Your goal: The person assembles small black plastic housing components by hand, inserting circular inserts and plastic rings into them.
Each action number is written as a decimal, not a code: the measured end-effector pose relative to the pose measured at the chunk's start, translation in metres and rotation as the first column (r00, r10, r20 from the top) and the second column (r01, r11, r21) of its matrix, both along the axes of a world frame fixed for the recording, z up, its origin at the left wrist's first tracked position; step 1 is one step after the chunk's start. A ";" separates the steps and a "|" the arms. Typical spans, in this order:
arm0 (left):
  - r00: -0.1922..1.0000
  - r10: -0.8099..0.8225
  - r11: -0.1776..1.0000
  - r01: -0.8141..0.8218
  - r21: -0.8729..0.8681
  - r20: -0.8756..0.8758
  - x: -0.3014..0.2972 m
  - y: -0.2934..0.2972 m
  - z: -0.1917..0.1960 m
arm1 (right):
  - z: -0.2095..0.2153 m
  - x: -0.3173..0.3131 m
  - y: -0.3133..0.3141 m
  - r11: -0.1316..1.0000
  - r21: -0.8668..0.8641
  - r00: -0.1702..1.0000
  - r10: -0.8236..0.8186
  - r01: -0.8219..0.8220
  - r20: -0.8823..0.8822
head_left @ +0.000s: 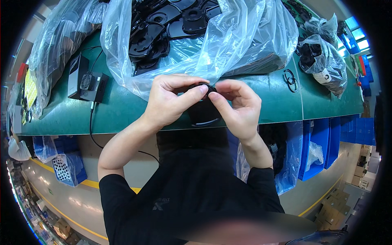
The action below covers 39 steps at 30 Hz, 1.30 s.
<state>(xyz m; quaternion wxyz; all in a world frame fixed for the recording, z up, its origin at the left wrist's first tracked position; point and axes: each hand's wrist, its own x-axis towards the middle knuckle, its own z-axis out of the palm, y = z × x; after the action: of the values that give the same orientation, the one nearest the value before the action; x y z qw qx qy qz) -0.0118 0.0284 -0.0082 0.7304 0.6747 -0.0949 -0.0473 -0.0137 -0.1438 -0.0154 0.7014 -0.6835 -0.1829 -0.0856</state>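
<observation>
Close to the table's front edge, a black plastic part (203,109) with a rounded top and a shiny lower rim is held between my two hands. My left hand (167,98) pinches its upper end between thumb and fingers. From the other side my right hand (241,108) grips the same end, thumb in front and fingers curled behind. My fingertips cover much of the rounded top. Just beyond my hands lies a large open clear plastic bag (249,36), with many glossy black plastic parts (163,30) inside.
Left on the green table (273,102) stands a black box-shaped device (87,81) with a cable. Several black rings (290,80) lie to the right, near a tied bag of black parts (324,65). Blue bins (316,147) are below the table's edge.
</observation>
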 end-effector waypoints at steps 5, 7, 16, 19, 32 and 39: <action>0.982 0.057 0.987 -0.084 0.139 0.182 0.000 0.003 -0.001 | -0.004 0.003 0.000 0.968 0.192 0.943 0.210 -0.163 -0.258; 0.984 0.069 0.989 -0.089 0.116 0.165 -0.001 0.003 -0.001 | -0.006 0.003 0.002 0.967 0.187 0.957 0.210 -0.173 -0.198; 0.993 0.068 0.995 -0.074 0.065 0.094 0.001 -0.002 -0.002 | 0.001 0.010 0.000 0.973 0.153 0.931 0.214 -0.175 -0.296; 0.998 -0.004 1.000 0.005 -0.016 0.060 0.000 -0.003 -0.003 | 0.002 0.015 -0.005 0.965 0.150 0.931 0.250 -0.216 -0.266; 0.979 -0.149 0.989 0.150 -0.009 -0.142 0.000 0.000 -0.004 | 0.001 0.022 -0.022 0.979 0.144 0.932 0.181 -0.142 -0.313; 0.978 -0.137 0.990 0.128 -0.065 -0.157 0.001 -0.002 -0.001 | 0.000 0.018 -0.018 0.977 0.203 0.956 0.123 -0.069 -0.267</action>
<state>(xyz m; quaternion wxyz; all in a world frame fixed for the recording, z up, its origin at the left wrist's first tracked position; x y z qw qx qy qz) -0.0107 0.0260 -0.0093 0.7492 0.6405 -0.0814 -0.1477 0.0048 -0.1618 -0.0158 0.7858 -0.6086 -0.1067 0.0284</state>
